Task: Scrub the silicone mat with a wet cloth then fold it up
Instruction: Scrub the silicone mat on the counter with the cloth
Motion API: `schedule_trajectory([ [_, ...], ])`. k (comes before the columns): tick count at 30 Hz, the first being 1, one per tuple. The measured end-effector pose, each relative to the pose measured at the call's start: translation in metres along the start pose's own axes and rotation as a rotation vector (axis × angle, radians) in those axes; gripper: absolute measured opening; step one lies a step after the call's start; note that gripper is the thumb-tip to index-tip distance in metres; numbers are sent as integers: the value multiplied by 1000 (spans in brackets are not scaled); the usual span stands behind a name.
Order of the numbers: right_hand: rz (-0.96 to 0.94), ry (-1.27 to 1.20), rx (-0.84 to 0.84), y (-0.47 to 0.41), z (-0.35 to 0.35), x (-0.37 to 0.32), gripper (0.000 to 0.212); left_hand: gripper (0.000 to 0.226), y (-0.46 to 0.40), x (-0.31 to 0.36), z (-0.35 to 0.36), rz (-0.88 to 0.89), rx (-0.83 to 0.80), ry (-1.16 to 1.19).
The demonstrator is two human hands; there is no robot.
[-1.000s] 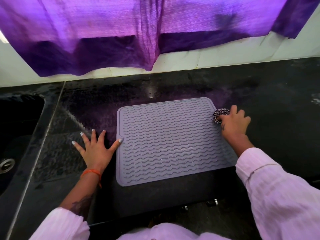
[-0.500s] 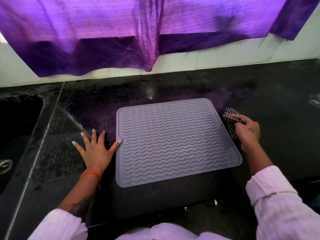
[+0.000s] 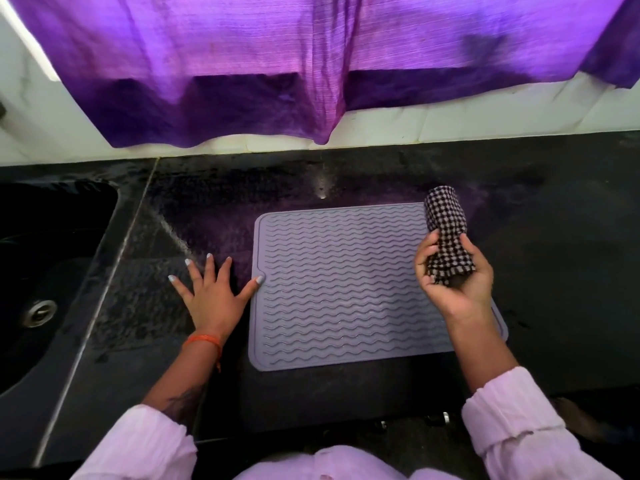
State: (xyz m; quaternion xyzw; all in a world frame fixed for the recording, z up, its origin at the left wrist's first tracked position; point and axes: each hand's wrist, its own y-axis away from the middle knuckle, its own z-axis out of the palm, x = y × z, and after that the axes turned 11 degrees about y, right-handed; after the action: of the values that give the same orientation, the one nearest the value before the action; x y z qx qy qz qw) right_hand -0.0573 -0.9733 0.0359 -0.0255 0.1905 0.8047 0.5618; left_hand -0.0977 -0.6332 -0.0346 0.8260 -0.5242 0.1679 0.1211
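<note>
One silicone mat (image 3: 343,289) lay flat on the black table (image 3: 554,258), its wavy ribs facing up and its long side running left to right. One checked cloth (image 3: 445,233) was in use; no second cloth was in view.

Both of my hands were in view. My left hand (image 3: 213,296) rested palm down on the table just beside the mat's left edge, fingers spread wide, holding nothing. Its thumb tip touched the small notch in that edge. One orange thread band (image 3: 204,341) circled the left wrist.

My right hand (image 3: 457,275) was turned palm up over the mat's right side, fingers curled around the lower part of the cloth. The cloth was rolled into a loose tube, and its upper end stuck out past my fingers over the mat's far right corner. I could not tell whether the cloth touched the mat. My right hand and forearm covered part of the mat's right edge.

One sink (image 3: 41,271) was set into the table at the far left, well apart from the mat, with one metal drain (image 3: 41,313) in it. One purple curtain (image 3: 311,64) hung against the white wall behind the table. Two pale pink sleeves (image 3: 519,427) were pushed up my forearms.
</note>
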Motion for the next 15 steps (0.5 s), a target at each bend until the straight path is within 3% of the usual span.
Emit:
schedule_trajectory([
  [3, 64, 155, 48, -6, 5, 16, 48, 89, 0, 0, 0, 0, 4, 1],
  [10, 193, 258, 185, -22, 2, 46, 35, 85, -1, 1, 1, 4, 18, -10],
  [15, 236, 331, 105, -30, 8, 57, 50, 87, 0, 0, 1, 8, 18, -13],
])
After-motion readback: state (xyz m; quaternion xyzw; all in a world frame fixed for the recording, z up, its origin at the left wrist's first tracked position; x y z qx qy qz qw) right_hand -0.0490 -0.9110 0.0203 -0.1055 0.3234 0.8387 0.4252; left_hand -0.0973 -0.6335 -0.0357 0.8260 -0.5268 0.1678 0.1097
